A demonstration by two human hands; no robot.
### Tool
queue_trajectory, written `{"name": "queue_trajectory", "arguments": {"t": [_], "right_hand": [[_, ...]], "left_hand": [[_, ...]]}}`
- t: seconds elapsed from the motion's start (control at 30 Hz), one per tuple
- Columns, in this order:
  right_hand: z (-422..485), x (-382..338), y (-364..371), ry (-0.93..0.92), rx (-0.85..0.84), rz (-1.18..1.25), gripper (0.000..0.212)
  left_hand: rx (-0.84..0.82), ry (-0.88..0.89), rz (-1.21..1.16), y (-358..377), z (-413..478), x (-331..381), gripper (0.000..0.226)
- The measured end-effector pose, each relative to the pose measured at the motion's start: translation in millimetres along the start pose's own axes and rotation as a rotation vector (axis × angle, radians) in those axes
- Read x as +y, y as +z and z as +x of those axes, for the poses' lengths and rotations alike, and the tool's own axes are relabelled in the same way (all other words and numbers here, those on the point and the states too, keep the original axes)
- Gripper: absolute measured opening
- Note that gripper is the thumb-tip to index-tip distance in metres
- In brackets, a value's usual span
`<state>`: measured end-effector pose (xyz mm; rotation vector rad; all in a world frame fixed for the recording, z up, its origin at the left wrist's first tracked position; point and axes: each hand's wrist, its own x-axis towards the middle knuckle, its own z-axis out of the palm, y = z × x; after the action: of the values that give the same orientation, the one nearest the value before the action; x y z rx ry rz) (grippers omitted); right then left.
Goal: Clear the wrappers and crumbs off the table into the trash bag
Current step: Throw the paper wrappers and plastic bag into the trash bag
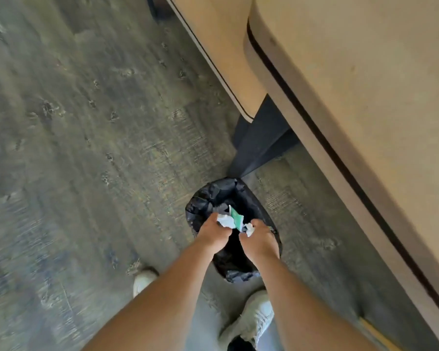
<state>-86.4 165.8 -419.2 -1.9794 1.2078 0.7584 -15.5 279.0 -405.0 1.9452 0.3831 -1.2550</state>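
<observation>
Both hands' wrappers (pixel 230 220) over trash bag (pixel 203 201)

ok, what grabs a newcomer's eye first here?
Both hands meet over the black trash bag on the floor, low centre: left hand holds white and green wrappers, right hand a white scrap. The tan table fills the upper right.

The left hand (pixel 214 233) and right hand (pixel 259 240) cover the middle of the trash bag (pixel 213 192), hiding its contents. Their fingers curl out of sight around crumpled wrappers (pixel 232 220), too blurred to read. The surface (pixel 365 72) runs off the right edge, and the floor (pixel 61 148) is smeared.
</observation>
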Motion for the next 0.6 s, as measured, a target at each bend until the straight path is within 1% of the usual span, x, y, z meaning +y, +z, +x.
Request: {"name": "queue_trajectory", "arguments": {"t": [0.07, 0.1, 0.2, 0.23, 0.3, 0.33, 0.4, 0.47, 0.53, 0.6], "right_hand": [[11, 6, 7, 0.017, -0.088, -0.025, 0.076], [12, 8, 9, 0.026, -0.114, -0.036, 0.080], [-1, 7, 1, 0.012, -0.113, -0.029, 0.079], [-12, 3, -7, -0.007, -0.088, -0.026, 0.075], [-46, -11, -23, -0.077, -0.011, 0.036, 0.060], [-67, -18, -33, -0.141, 0.043, 0.101, 0.050], [-116, -40, -60, -0.308, 0.177, 0.240, 0.031], [-171, -66, -88, -0.479, 0.302, 0.328, 0.016], [-226, -93, -131, -0.638, 0.408, 0.418, 0.009], [-267, -113, -183, -0.795, 0.553, 0.512, 0.005]], "left_hand": [[-0.030, -0.032, -0.009, 4, 3, 0, 0.065], [-0.033, -0.040, -0.021, 4, 1, 1, 0.065], [-0.035, -0.034, -0.056, -3, -13, 9, 0.068], [-0.011, -0.009, -0.051, -6, -21, 13, 0.068], [0.063, 0.064, -0.086, -13, -44, 26, 0.063], [0.105, 0.111, -0.126, -18, -61, 37, 0.057], [0.200, 0.225, -0.197, -32, -107, 68, 0.036], [0.287, 0.353, -0.247, -51, -167, 100, 0.023], [0.388, 0.506, -0.275, -68, -232, 139, 0.016], [0.429, 0.688, -0.298, -76, -290, 181, 0.016]]}}
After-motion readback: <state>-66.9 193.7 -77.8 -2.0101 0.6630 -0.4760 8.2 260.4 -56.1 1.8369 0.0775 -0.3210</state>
